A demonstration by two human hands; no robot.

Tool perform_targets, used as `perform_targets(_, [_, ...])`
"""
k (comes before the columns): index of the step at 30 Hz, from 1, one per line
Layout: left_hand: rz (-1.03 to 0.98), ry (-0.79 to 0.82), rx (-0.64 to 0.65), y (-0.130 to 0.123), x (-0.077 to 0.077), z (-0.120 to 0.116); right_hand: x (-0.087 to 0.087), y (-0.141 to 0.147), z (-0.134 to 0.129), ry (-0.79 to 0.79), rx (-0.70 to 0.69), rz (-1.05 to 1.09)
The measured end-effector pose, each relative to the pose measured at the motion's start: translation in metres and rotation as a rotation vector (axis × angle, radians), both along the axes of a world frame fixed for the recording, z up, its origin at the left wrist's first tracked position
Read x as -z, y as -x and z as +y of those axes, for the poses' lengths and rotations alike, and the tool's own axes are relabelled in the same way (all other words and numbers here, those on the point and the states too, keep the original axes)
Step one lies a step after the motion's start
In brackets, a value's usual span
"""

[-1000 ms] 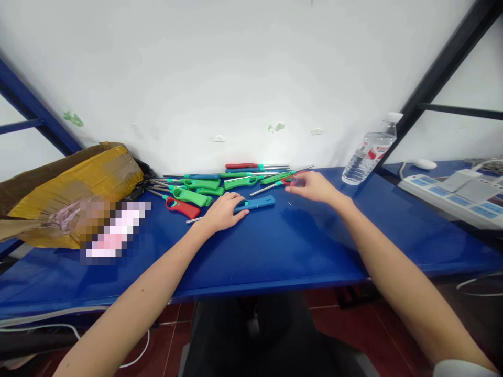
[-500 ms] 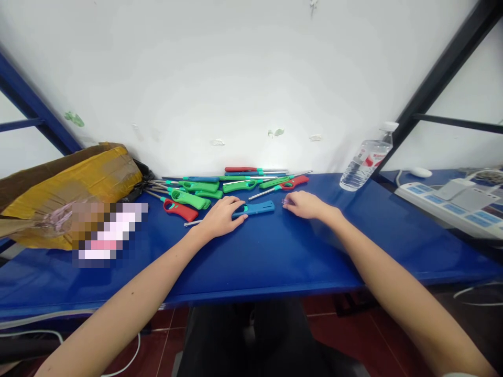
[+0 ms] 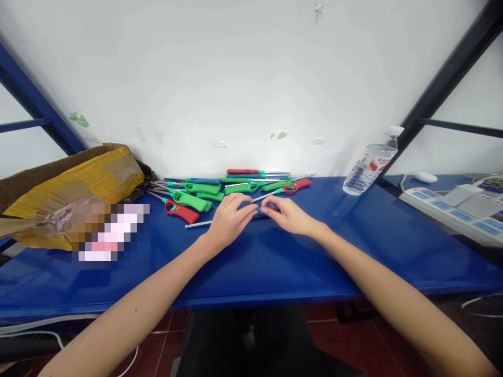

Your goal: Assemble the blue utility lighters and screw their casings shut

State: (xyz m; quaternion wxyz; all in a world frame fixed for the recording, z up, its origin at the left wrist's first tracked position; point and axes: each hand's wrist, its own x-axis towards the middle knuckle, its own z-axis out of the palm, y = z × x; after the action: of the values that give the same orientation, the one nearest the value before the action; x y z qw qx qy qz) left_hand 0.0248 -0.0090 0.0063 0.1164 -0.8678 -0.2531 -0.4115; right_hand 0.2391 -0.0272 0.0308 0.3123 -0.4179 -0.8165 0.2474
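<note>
My left hand (image 3: 231, 217) is raised over a blue long-nosed lighter, its fingers curled to a pinch at my right fingertips. Whatever lies between those left fingertips is too small to make out. My right hand (image 3: 288, 213) grips a small purple see-through object (image 3: 272, 206), mostly hidden by the fingers. Beneath both hands the blue lighter lies on the table, its metal tube (image 3: 198, 224) pointing left and most of its body covered. Just behind are a red lighter (image 3: 301, 185) and several green lighters (image 3: 192, 201), lying in a loose heap.
A taped cardboard box (image 3: 118, 162) stands at the left of the blue table (image 3: 251, 272). At the right, a water bottle (image 3: 367, 170) leans near the black frame, with a white power strip (image 3: 456, 212) beyond it. A white wall rises behind.
My right hand has moved left with the purple object to meet my left hand. My left hand has lifted off the blue lighter and brought its fingertips together.
</note>
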Motion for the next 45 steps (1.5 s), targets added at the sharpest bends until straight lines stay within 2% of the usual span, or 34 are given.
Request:
perform_targets(8, [0.02, -0.057, 0.032, 0.001, -0.003, -0.001, 0.0, 0.001, 0.0, 0.048, -0.021, 0.012])
perform_targets(14, [0.009, -0.018, 0.051, 0.0, -0.005, -0.004, 0.0, 0.004, -0.003, 0.058, -0.022, 0.034])
perform_targets(21, [-0.069, -0.003, 0.027, -0.001, 0.0, -0.002, 0.001, 0.004, -0.003, -0.044, 0.027, 0.118])
perform_targets(27, [-0.122, -0.041, 0.054, -0.003, -0.005, -0.005, 0.001, 0.008, -0.005, -0.097, 0.064, 0.115])
perform_targets(30, [-0.085, 0.018, 0.017, -0.004, -0.007, -0.007, -0.001, 0.007, -0.006, -0.12, 0.076, 0.113])
perform_targets(34, [0.042, 0.151, -0.153, -0.001, -0.002, -0.004, -0.005, -0.008, 0.001, -0.173, 0.162, 0.079])
perform_targets(38, [0.165, 0.333, -0.287, 0.012, 0.01, 0.007, -0.002, -0.035, 0.017, -0.279, 0.257, -0.129])
perform_targets(42, [0.28, 0.43, -0.238, 0.023, 0.016, 0.017, 0.008, -0.051, 0.029, -0.261, 0.271, -0.327])
perform_targets(45, [0.313, 0.441, -0.201, 0.024, 0.017, 0.018, 0.012, -0.049, 0.03, -0.224, 0.235, -0.329])
